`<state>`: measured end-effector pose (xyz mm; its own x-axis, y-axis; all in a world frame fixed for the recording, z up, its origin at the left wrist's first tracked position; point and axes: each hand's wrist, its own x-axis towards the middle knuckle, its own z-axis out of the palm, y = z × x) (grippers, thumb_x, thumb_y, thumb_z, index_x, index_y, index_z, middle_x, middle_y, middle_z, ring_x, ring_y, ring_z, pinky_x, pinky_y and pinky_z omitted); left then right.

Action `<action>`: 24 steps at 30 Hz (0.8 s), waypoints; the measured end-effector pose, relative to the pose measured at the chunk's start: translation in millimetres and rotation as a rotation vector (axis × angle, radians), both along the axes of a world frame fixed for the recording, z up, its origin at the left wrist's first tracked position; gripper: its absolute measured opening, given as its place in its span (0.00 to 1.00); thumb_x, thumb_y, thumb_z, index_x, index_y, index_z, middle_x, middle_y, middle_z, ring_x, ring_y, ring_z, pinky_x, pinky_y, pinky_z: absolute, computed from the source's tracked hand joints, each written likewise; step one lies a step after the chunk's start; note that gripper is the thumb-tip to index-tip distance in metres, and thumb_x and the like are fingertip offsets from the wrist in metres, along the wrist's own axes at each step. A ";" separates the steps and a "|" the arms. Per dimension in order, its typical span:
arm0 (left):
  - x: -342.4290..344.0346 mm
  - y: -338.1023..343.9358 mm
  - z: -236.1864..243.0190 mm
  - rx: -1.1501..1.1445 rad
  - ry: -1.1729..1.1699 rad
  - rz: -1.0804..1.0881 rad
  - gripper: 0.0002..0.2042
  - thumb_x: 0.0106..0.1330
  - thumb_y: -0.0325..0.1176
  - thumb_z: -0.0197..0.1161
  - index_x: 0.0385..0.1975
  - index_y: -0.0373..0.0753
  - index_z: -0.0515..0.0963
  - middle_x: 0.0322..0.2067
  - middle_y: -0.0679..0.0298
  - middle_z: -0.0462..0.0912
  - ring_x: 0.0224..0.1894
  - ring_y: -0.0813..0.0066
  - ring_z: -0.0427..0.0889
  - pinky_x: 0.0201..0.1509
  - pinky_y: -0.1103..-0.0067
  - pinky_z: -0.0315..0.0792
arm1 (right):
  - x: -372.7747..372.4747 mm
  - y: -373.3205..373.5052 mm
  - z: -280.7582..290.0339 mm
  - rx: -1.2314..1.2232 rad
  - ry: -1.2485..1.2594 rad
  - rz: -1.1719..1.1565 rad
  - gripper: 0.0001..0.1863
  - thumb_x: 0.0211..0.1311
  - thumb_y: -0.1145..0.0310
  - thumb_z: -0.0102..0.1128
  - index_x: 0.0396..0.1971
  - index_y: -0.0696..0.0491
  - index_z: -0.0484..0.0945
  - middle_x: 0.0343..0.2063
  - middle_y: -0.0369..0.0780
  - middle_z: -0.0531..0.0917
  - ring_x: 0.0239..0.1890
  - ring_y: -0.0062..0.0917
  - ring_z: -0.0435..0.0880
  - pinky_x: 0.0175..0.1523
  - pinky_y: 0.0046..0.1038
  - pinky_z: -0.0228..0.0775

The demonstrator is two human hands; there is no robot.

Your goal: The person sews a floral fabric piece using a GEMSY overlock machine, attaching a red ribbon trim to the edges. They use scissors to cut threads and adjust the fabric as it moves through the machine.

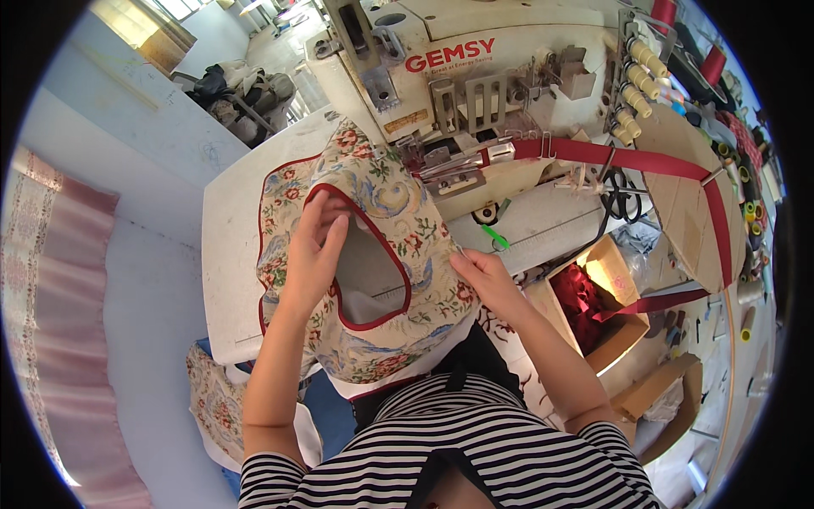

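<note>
A floral tapestry fabric piece (377, 356) with red binding around its outer edge and around a large opening lies across the white work table (229, 271). My left hand (318, 254) grips the bound edge at the opening's upper left, fingers curled under it. My right hand (479, 276) pinches the fabric's right side. Beyond the fabric stands a white sewing machine (526, 89), with a red tape (627, 157) running into its metal guide.
Black scissors (623, 199) and a green-handled tool (496, 237) lie by the machine. Cardboard boxes (560, 297) are at the right, one holding red fabric, beside many thread spools (746, 212). More floral fabric (212, 390) hangs at lower left, near a pink curtain (68, 297).
</note>
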<state>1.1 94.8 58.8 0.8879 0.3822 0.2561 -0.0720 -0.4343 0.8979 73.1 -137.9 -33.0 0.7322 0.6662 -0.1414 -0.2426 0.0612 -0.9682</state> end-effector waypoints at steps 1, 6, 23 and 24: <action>-3.5 -3.3 2.6 -0.040 0.052 -0.025 0.20 0.66 0.31 0.53 0.54 0.27 0.64 0.46 0.56 0.74 0.46 0.73 0.75 0.50 0.79 0.69 | 2.8 2.7 2.0 -0.006 -0.026 0.003 0.19 0.67 0.58 0.47 0.26 0.60 0.73 0.21 0.29 0.72 0.26 0.10 0.65 0.31 0.16 0.60; -29.1 -23.9 5.9 -0.136 0.400 -0.188 0.20 0.68 0.40 0.50 0.50 0.29 0.69 0.39 0.59 0.78 0.40 0.75 0.76 0.45 0.80 0.71 | 20.9 15.5 3.6 -0.021 -0.168 0.000 0.19 0.67 0.58 0.47 0.27 0.60 0.73 0.20 0.30 0.72 0.25 0.09 0.65 0.30 0.15 0.60; -34.1 -13.6 -2.8 -0.516 0.453 -0.228 0.13 0.65 0.29 0.53 0.48 0.33 0.71 0.40 0.65 0.79 0.39 0.84 0.78 0.42 0.84 0.72 | -11.9 -14.2 3.8 -0.409 -0.390 0.026 0.15 0.59 0.73 0.41 0.45 0.61 0.68 0.31 0.51 0.78 0.33 0.38 0.76 0.41 0.32 0.67; -31.8 -14.0 -0.4 -0.543 0.430 -0.222 0.14 0.65 0.30 0.53 0.48 0.33 0.71 0.40 0.65 0.79 0.39 0.83 0.78 0.42 0.84 0.73 | -8.6 -13.1 4.9 -0.426 -0.413 0.032 0.15 0.59 0.72 0.42 0.45 0.60 0.68 0.31 0.52 0.78 0.34 0.43 0.76 0.40 0.36 0.67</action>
